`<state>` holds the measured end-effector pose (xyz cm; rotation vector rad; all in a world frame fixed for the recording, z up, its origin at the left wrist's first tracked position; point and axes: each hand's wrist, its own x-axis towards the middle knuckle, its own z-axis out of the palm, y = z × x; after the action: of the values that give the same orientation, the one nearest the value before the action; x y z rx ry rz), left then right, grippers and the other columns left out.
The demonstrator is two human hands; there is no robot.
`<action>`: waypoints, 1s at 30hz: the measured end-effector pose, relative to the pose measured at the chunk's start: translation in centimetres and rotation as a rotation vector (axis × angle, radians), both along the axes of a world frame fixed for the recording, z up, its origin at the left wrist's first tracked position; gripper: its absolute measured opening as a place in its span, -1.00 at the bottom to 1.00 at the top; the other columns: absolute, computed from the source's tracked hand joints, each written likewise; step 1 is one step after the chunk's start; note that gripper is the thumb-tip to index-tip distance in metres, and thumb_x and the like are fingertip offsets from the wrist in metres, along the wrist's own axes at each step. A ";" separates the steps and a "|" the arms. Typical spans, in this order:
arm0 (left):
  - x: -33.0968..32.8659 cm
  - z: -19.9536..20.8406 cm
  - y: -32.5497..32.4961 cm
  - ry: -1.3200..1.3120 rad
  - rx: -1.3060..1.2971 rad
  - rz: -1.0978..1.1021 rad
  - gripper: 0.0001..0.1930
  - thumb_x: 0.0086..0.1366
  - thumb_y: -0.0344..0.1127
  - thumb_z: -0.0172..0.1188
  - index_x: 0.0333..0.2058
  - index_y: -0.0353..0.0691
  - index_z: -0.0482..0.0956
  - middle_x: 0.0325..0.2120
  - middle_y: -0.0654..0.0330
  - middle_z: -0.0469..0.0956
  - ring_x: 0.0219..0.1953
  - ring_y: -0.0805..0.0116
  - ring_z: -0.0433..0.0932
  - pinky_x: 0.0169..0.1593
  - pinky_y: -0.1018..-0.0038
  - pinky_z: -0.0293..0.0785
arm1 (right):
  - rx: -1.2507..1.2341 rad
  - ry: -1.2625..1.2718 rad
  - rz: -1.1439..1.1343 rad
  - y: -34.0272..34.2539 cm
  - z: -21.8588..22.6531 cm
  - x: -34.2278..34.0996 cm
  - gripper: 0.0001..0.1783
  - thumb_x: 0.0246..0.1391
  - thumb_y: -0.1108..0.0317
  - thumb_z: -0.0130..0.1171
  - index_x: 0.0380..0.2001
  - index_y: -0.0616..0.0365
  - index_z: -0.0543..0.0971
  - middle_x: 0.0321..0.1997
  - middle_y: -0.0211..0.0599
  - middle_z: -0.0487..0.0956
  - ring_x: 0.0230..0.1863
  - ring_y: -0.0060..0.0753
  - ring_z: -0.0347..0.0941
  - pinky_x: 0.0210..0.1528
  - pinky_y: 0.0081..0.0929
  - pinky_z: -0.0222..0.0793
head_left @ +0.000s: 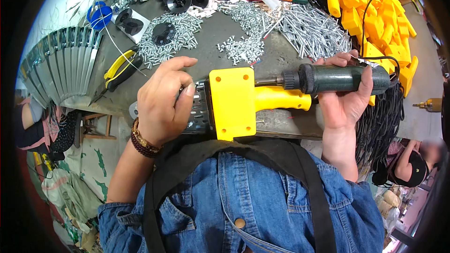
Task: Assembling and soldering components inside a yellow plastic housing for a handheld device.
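Note:
In my right hand (344, 105) is a dark green electric screwdriver (335, 78), lying level with its bit pointing left. The bit's end meets the right edge of a yellow plastic plate with a handle (233, 105); whether it touches a screw is hidden. Holes show at the plate's corners, and its handle reaches right beneath the screwdriver. Behind the plate sits a slotted shiny metal housing (200, 107). Over the housing rests my left hand (166, 96), with its index finger reaching forward and the other fingers curled near the thumb. What those fingers hold, if anything, is hidden.
Piles of short screws (176, 42) and long screws (314, 26) cover the bench's far side. Yellow plastic parts (375, 16) are heaped far right, above black cords (382, 122). Yellow-black pliers (119, 70) and fanned metal strips (65, 65) lie left. Another person (412, 161) sits at right.

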<state>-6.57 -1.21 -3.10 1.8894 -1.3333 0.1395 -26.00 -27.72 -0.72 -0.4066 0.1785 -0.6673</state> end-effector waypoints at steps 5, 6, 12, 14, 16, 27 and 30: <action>0.1 0.2 0.2 0.021 0.004 -0.062 -0.91 0.15 -0.56 0.12 -0.34 -0.31 0.46 -0.08 -0.13 0.58 -0.28 0.13 0.61 -0.15 0.35 0.52 | 0.072 -0.085 0.067 0.4 0.1 0.4 -0.58 0.01 0.19 0.41 -0.11 -0.06 0.47 -0.13 -0.45 0.47 -0.08 -0.46 0.44 0.38 -0.01 0.05; 0.2 0.2 0.2 0.022 0.002 -0.060 -0.91 0.15 -0.56 0.12 -0.34 -0.31 0.46 -0.08 -0.13 0.58 -0.28 0.13 0.61 -0.15 0.35 0.52 | 0.070 -0.084 0.069 0.5 0.0 0.4 -0.58 0.01 0.19 0.41 -0.11 -0.06 0.47 -0.13 -0.45 0.47 -0.08 -0.46 0.44 0.38 -0.01 0.05; 0.2 0.4 0.3 0.065 0.021 -0.080 -0.90 0.12 -0.56 0.16 -0.37 -0.28 0.46 -0.09 -0.10 0.59 -0.27 0.11 0.62 -0.15 0.36 0.51 | 0.100 -0.099 0.082 0.6 -0.2 0.5 -0.58 0.00 0.20 0.42 -0.12 -0.07 0.46 -0.14 -0.47 0.46 -0.09 -0.46 0.44 0.38 -0.06 0.04; 0.2 0.3 0.4 0.069 0.047 -0.078 -0.89 0.10 -0.54 0.19 -0.38 -0.26 0.47 -0.09 -0.07 0.59 -0.21 0.07 0.61 -0.13 0.36 0.51 | 0.067 -0.085 0.071 0.6 -0.3 0.6 -0.58 0.00 0.20 0.42 -0.12 -0.07 0.46 -0.15 -0.48 0.46 -0.09 -0.46 0.44 0.37 -0.07 0.05; 0.4 0.2 0.2 0.028 0.012 -0.074 -0.89 0.11 -0.50 0.22 -0.38 -0.25 0.47 -0.11 -0.01 0.60 -0.27 0.10 0.62 -0.21 0.36 0.51 | 0.078 -0.090 0.077 0.6 -0.5 0.6 -0.58 0.00 0.20 0.42 -0.12 -0.07 0.46 -0.15 -0.48 0.45 -0.09 -0.46 0.44 0.36 -0.07 0.06; 0.4 0.5 0.0 0.022 -0.003 -0.073 -0.84 0.10 -0.46 0.29 -0.34 -0.22 0.51 -0.14 0.09 0.62 -0.29 0.13 0.63 -0.27 0.36 0.53 | 0.092 -0.078 0.056 0.8 -0.3 0.7 -0.58 -0.01 0.20 0.43 -0.12 -0.08 0.46 -0.16 -0.50 0.44 -0.10 -0.48 0.43 0.35 -0.10 0.06; 0.4 0.4 -0.2 0.050 -0.015 -0.079 -0.83 0.08 -0.49 0.30 -0.33 -0.23 0.53 -0.16 0.10 0.63 -0.28 0.14 0.63 -0.26 0.37 0.54 | 0.090 -0.086 0.062 0.8 -0.4 0.7 -0.59 -0.02 0.20 0.43 -0.14 -0.08 0.46 -0.17 -0.51 0.43 -0.10 -0.48 0.43 0.35 -0.10 0.07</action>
<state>-6.19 -1.41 -2.74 1.8132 -1.3675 0.0614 -25.27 -26.94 -1.12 -0.2955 0.1133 -0.6125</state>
